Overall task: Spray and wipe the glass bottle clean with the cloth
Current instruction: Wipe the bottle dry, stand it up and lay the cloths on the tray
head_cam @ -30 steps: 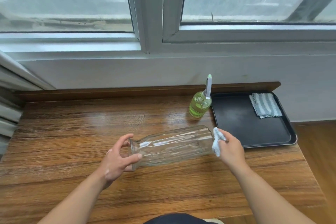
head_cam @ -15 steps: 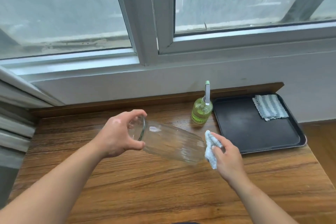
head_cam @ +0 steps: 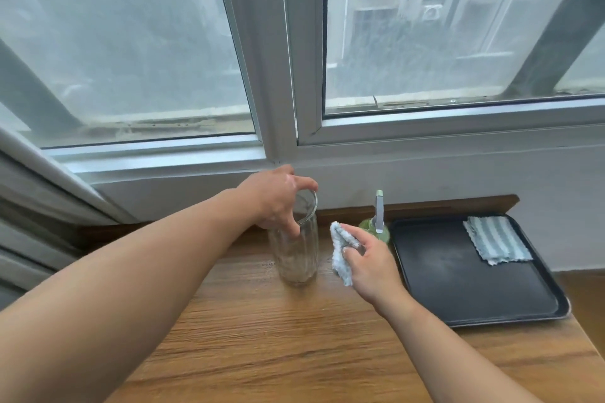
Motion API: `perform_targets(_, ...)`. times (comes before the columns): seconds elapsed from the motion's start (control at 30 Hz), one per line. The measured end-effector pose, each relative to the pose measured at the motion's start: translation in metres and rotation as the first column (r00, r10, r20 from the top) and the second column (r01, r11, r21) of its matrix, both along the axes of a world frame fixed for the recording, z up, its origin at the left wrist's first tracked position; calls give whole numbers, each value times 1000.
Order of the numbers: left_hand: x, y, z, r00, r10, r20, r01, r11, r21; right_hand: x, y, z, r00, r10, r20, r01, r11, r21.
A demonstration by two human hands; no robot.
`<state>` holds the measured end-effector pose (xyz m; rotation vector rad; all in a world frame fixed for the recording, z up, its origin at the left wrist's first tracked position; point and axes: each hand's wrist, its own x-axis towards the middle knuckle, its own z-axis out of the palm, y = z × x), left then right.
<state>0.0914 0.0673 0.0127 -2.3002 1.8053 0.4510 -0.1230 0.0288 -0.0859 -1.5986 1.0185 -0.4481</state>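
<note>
The glass bottle [head_cam: 296, 255] stands upright toward the far side of the wooden table [head_cam: 294, 337], its long axis vertical and its open mouth up. The table's brown grain runs crosswise under my forearms. My right hand [head_cam: 370, 258] hovers just to the right of the bottle, fingers curled round a bunched pale cloth [head_cam: 339, 249]. The cloth hangs close to the glass, but I cannot tell whether it touches. My left hand [head_cam: 278, 199] reaches over the top, with fingers and thumb curled round the rim of the mouth. Just behind my right hand stands a green spray bottle [head_cam: 379, 213], nozzle up and partly hidden by my fingers. To its right lies a black tray [head_cam: 458, 288] with a folded striped cloth [head_cam: 497, 239] in its far corner. Beyond, a white wall [head_cam: 458, 173] rises to a grey-framed window [head_cam: 425, 26] with hazy panes.
</note>
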Motion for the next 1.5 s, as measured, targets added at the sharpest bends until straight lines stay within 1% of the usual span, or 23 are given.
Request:
perform_targets(0.13, 3, -15, -8, 999, 24, -36, -25, 999, -42, -6, -6, -1, 1000, -18, 2, 18, 1000, 18)
perform_targets(0.23, 1, -23, -18, 997, 47, -67, -55, 993, -109, -11, -10, 0, 1000, -26, -14, 26, 999, 22)
perform_targets(0.33, 1, -28, -28, 988, 74, -133, -98, 978, -183, -16, -16, 1, 999, -33, -35, 34, 999, 26)
perform_targets(0.4, 2, -26, -37, 975, 111, -193, -157, 957, -244, -15, -21, 2, 999, -35, -39, 36, 999, 25)
perform_targets(0.47, 3, -22, -46, 943, 168, -287, -257, 916, -307, -9, -27, 3, 998, -33, -53, 34, 999, 12)
perform_targets(0.53, 4, -15, -53, 885, 220, -411, -377, 855, -355, -2, -32, 0, 996, -15, -86, 15, 1000, 2)
perform_targets(0.6, 5, -4, -61, 800, 248, -546, -492, 793, -361, 5, -36, -3, 992, 5, -125, -7, 1000, -12)
perform_targets(0.7, 1, 22, -93, 634, 333, -698, -669, 690, -278, 12, -40, -4, 985, 33, -169, -37, 999, -23)
perform_targets(0.77, -12, 38, -123, 556, 401, -728, -733, 650, -201, 12, -40, -4, 984, 38, -175, -38, 999, 2)
perform_targets(0.83, -28, 40, -150, 520, 445, -729, -773, 609, -179, 9, -37, -6, 985, 31, -171, -24, 999, 41)
perform_targets(0.97, -47, 16, -169, 392, 483, -783, -895, 398, -202, 10, -34, -17, 987, -6, -162, 14, 999, 52)
perform_targets(1.0, -48, 10, -172, 373, 488, -790, -909, 363, -205, 12, -35, -19, 987, -12, -161, 20, 999, 48)
perform_targets(1.07, -47, 3, -177, 361, 486, -796, -916, 343, -206, 14, -38, -22, 988, -11, -155, 16, 999, 31)
perform_targets(1.27, -51, -12, -184, 377, 468, -799, -906, 364, -215, 3, -46, -30, 988, -13, -154, 14, 1000, 1)
perform_targets(1.5, -56, -18, -187, 380, 484, -788, -908, 357, -219, -9, -47, -34, 991, -38, -131, 40, 999, 8)
